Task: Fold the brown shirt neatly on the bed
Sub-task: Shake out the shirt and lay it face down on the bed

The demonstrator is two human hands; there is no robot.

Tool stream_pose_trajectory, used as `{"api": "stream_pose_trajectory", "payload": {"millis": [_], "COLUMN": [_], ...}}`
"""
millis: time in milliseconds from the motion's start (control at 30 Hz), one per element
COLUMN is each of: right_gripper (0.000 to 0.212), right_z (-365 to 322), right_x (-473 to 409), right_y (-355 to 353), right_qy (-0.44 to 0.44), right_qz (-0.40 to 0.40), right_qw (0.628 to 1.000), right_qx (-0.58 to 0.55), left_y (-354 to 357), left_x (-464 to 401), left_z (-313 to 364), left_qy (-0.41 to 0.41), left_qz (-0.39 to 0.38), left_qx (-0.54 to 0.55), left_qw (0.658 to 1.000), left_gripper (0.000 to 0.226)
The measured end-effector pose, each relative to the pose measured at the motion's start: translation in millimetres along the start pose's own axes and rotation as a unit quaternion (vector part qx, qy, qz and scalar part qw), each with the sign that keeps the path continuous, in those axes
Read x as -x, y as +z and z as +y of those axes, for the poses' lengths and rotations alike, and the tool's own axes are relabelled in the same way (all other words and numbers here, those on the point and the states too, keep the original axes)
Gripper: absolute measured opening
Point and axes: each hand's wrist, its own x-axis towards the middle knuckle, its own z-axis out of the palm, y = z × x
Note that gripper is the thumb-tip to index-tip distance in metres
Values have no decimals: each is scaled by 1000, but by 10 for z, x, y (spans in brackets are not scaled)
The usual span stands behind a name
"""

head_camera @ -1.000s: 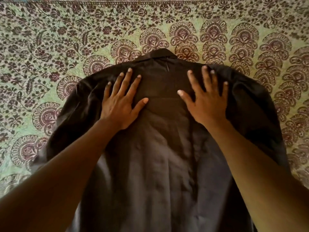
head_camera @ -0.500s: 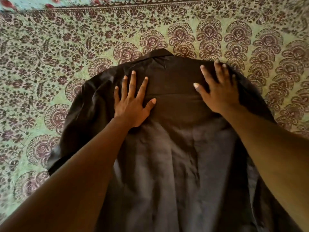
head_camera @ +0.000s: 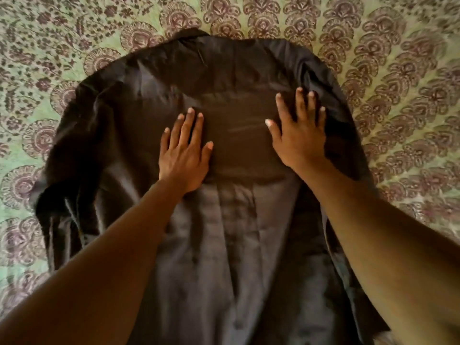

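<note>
The dark brown, smooth-woven collared shirt (head_camera: 239, 150) lay spread back-side up on the bed, collar (head_camera: 191, 37) pointing away from the person and the lower body running out of view at the near edge. The yoke panel across the shoulders read darker than the greyer cloth below it, where a centre pleat and several soft lengthwise wrinkles showed. The sleeve (head_camera: 62, 195) on the left side was bunched and creased beside the body of the shirt; on the right side the shoulder cloth was rumpled into folds near the fingertips.

The left hand (head_camera: 184, 160) rested palm-down on the yoke, just left of centre, fingers straight and close together, thumb out to the side; it gripped nothing, only pressed flat on the cloth. The right hand (head_camera: 298, 135) lay palm-down toward the right shoulder, fingers straight and spread, thumb angled inward, likewise holding nothing. The two hands were near each other with a bare strip of yoke between them. Both bare forearms reached in from the near edge, crossing over the lower part of the shirt.

Under the shirt, on all visible sides, lay the pale green cotton bedspread (head_camera: 410, 108) printed with maroon paisley-fan motifs and floral sprigs. Outer parts of the view were slightly blurred.
</note>
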Motion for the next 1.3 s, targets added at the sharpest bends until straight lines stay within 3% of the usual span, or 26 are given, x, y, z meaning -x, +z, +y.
{"api": "stream_pose_trajectory", "payload": {"millis": [33, 100, 167, 200, 300, 367, 500, 667, 800, 933, 1033, 1100, 1167, 1233, 1300], "right_gripper": [66, 63, 66, 66, 63, 65, 70, 43, 44, 19, 33, 48, 60, 58, 61], "right_z": [-185, -557, -729, -698, -135, 414, 1130, 864, 588, 764, 889, 822, 668, 557, 563], "right_x": [85, 444, 954, 1210, 1791, 1984, 2018, 2453, 2907, 2926, 2922, 2937, 2956, 3068, 3353], "right_y": [-60, -114, -76, -49, -33, -110, -347, -520, -450, -533, -634, -659, -645, -500, -290], "right_qy": [2, -76, -156, -152, -99, -83, 46, -39, 130, 190, 216, 168, 65, -26, -25], "right_qz": [16, 34, -4, -41, -91, -81, -43, 10, -76, -95, -102, -86, -33, -26, -54], "right_qw": [1000, 996, 987, 987, 990, 993, 998, 999, 986, 959, 954, 975, 994, 995, 994], "right_qx": [-10, -30, -37, -41, -38, -5, 7, 7, -69, -185, -181, -114, -80, -90, -89], "left_y": [-76, -231, -213, -135, 148, 229, 265, 237, 207, 123, 65, 68, 172, 352, 504], "left_x": [25, 231, 588, 788, 1154, 1111, 1067, 1053, 1065, 1145, 1341, 1529, 1725, 1879, 1958], "left_z": [44, 213, 398, 471, 486, 434, 425, 428, 460, 623, 944, 1157, 1258, 1242, 1165], "left_qy": [-7, -36, -53, -42, -6, -16, -12, -18, -20, -55, -80, -78, -70, -47, -20], "left_qz": [-6, 23, 56, 46, -6, -26, -50, -69, -76, -96, -11, 48, 70, 50, 15], "left_qx": [12, 17, 43, 71, 65, 43, 11, 10, 0, -31, -43, -9, 28, 33, 11], "left_qw": [1000, 999, 996, 996, 998, 999, 999, 997, 997, 993, 996, 996, 995, 997, 1000], "left_gripper": [66, 64, 60, 59, 63, 69, 91, 97, 94, 82, 69, 59, 56, 62, 69]}}
